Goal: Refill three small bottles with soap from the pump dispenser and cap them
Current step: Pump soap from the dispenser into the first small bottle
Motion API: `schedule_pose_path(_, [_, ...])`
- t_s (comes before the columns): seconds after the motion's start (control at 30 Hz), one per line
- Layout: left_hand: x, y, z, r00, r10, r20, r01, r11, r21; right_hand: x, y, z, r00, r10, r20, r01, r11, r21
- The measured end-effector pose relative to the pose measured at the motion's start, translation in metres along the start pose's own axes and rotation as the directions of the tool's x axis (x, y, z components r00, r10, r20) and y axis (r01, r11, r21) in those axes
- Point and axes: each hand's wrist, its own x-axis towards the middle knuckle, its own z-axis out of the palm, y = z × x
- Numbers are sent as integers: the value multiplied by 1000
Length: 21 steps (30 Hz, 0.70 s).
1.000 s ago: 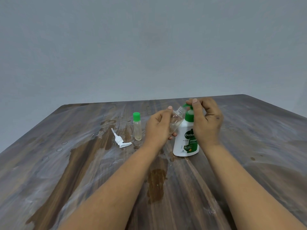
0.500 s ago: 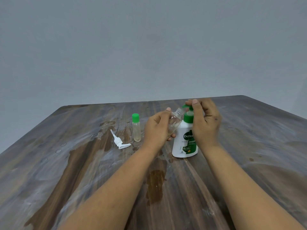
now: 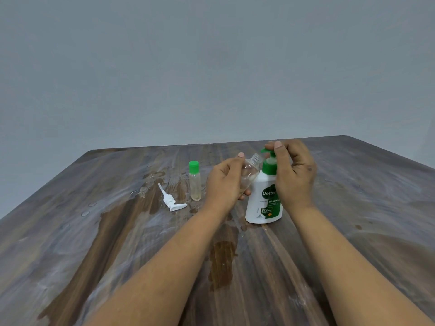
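From the head view, a white pump dispenser with a green collar and green pump head stands upright on a dark, wet-streaked wooden table, and everything else is best placed against it. The right hand wraps over the dispenser's top from the right side: its fingers are curled, with the fingertips lying on the green pump head and the thumb coming down along the collar. Touching the dispenser's left shoulder is a small clear bottle, uncapped, tilted so that its threaded neck points up and to the right, just under the pump's nozzle. The left hand grips this bottle, fingers curled round its body and the thumb tip showing near the neck; how much soap it holds cannot be told through the hand. Farther to the left of the dispenser, beyond the left hand and apart from it, a second small bottle stands upright with a green cap on and pale yellowish liquid inside. Left of that again, near the capped bottle but not touching it, a loose white pump part lies on its side on the tabletop. Behind the dispenser and the table's far edge rises a plain grey wall. Both forearms reach in from the lower edge.
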Motion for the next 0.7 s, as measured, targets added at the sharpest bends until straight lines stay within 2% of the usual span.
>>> schedule_pose_path(0.33, [-1,0,0,1000,7,6,-7,1000,12,1,0,0,999,-1,45,4,998,-68])
schedule_pose_path(0.53, [0,-1,0,1000,7,4,-7,1000,9,0,-2,0,1000,15,-7,-15,1000,-1])
schedule_pose_path(0.7, [1,-2,0,1000,4,10,-5,1000,12,1,-2,1,1000,9,27,-8,999,-42])
